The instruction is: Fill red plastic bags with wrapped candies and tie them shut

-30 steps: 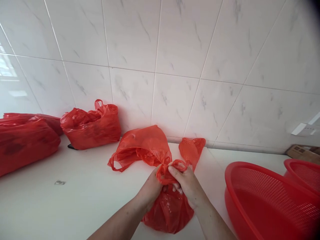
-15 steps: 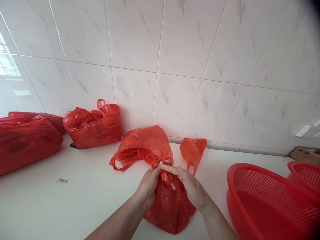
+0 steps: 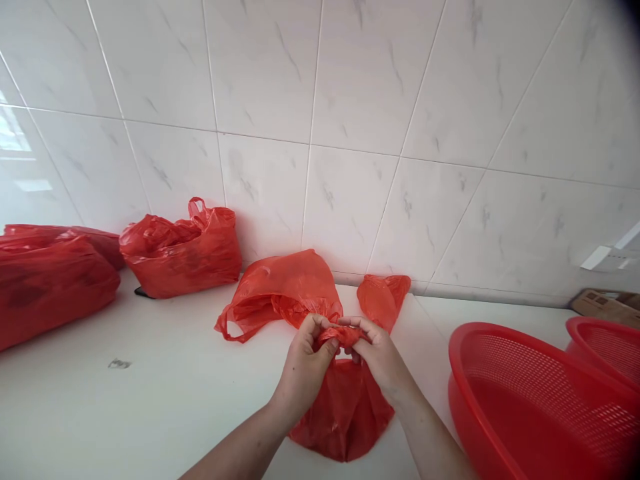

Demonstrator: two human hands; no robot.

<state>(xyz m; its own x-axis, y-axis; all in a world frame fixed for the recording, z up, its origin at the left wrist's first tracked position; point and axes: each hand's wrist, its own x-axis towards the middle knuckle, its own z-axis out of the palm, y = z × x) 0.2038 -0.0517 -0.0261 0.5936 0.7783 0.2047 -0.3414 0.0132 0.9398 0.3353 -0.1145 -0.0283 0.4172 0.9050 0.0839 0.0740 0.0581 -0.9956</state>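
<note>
A red plastic bag [image 3: 345, 420] lies on the white surface before me, its lower part spread toward me. My left hand [image 3: 311, 360] pinches the gathered upper part of this bag between thumb and fingers. From the other side, my right hand [image 3: 376, 353] grips the same bunched plastic, thumb and fingers closed on it. Both hands are close together, with the twisted plastic between them. Just behind them rests an open, crumpled red bag [image 3: 290, 280] with a loop handle, and a smaller red bag [image 3: 383, 299] lies to its right.
Two filled red bags, a near one [image 3: 50, 287] and one by the wall [image 3: 183, 257], stand at the left. Red plastic baskets [image 3: 480, 407] occupy the right, with a cardboard box [image 3: 607, 307] behind. A tiled wall [image 3: 360, 100] closes off the back.
My fingers have shifted from working over the bag's neck to pinching it from both sides. The gathered plastic is now stretched sideways between my hands. The view has drifted slightly right.
</note>
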